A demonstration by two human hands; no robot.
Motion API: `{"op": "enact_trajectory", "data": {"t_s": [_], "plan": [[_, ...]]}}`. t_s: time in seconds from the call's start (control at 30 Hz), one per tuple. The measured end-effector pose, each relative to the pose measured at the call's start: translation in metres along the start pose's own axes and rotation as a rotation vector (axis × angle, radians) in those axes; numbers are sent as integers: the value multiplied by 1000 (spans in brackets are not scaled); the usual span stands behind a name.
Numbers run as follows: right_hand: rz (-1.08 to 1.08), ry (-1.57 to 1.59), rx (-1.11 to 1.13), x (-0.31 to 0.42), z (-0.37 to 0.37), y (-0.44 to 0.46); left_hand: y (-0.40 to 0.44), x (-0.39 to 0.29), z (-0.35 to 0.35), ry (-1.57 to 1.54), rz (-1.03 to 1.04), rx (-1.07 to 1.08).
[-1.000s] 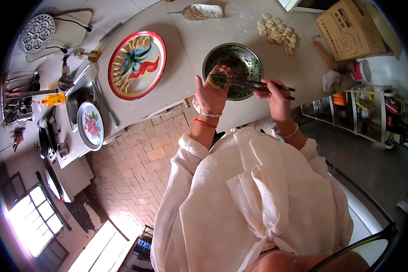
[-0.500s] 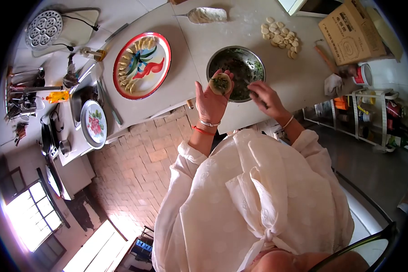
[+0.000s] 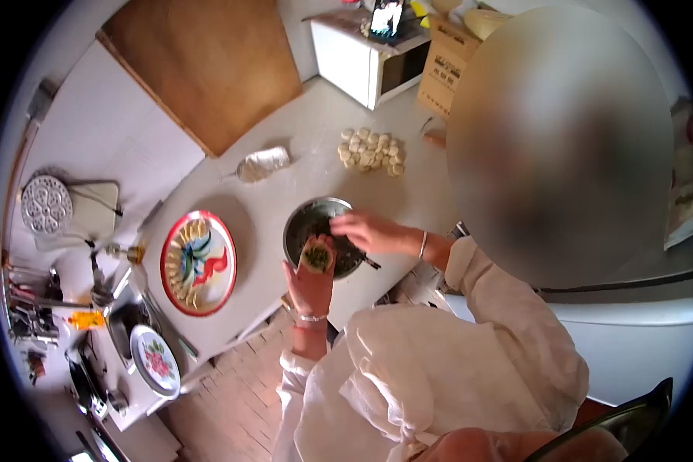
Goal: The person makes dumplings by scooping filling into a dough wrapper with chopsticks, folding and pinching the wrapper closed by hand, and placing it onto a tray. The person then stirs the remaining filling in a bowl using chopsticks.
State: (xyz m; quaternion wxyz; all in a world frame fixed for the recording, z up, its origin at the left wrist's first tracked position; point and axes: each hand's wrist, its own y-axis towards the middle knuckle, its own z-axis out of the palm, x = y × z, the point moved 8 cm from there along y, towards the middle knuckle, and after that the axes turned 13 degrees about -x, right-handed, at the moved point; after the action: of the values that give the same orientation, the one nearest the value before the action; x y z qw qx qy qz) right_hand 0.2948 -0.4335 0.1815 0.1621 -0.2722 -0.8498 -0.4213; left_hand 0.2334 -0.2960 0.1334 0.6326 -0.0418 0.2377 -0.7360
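Note:
My left hand [image 3: 309, 286] holds a round dough wrapper [image 3: 316, 256] with green filling on it, at the near edge of the steel bowl [image 3: 291, 231]. Over the bowl's right side is my right hand [image 3: 362, 231], with its fingers stretched out and nothing seen in them. The chopsticks [image 3: 368, 262] rest in the bowl, their ends sticking out over the right rim. Folded dumplings [image 3: 179, 266] line the left side of the red-rimmed plate [image 3: 233, 262]. A pile of dough rounds [image 3: 371, 150] lies beyond the bowl.
A scoop with flour [image 3: 263, 164] lies behind the plate. At the back are a wooden board [image 3: 204, 65], a white oven [image 3: 345, 58] and a cardboard box [image 3: 441, 69]. A floral plate [image 3: 155, 362] stands by the sink at the left. A blurred area covers the upper right.
The view has swung up and to the right. My right hand has let go of the chopsticks, which now rest in the bowl. The filled wrapper is still in my left hand.

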Motion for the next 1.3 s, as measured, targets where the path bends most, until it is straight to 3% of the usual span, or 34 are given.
{"op": "enact_trajectory", "data": {"t_s": [0.07, 0.17, 0.3, 0.5, 0.6, 0.63, 0.67, 0.73, 0.83, 1.1, 1.3], "plan": [[207, 188, -105, -6, -6, 26, 1, 5, 1, -29, -31, -1], [244, 192, -60, -2, -2, 57, 0, 12, 11, 17, -36, 42], [140, 185, 2, 19, 24, 67, 3, 19, 11, 75, -30, 11], [226, 92, 139, 14, 50, 56, 4, 21, 10, 89, -63, 26], [214, 164, 29, 11, 48, 53, 6, 20, 9, 83, -71, -36], [123, 192, -53, 19, 36, 61, 5, 16, 4, 67, -65, -74], [94, 201, -126, 24, 28, 63, 8, 16, 6, 81, -97, -7], [181, 284, -166, 19, 22, 60, 7, 9, 10, 82, -61, -101], [259, 201, -152, 9, 17, 58, 13, 4, -3, 22, -46, -4], [157, -38, 48, 28, 45, 62, 3, 1, 8, 104, -17, -25], [174, 108, -24, 25, 39, 62, 4, -3, 4, 32, 3, 23]]}}
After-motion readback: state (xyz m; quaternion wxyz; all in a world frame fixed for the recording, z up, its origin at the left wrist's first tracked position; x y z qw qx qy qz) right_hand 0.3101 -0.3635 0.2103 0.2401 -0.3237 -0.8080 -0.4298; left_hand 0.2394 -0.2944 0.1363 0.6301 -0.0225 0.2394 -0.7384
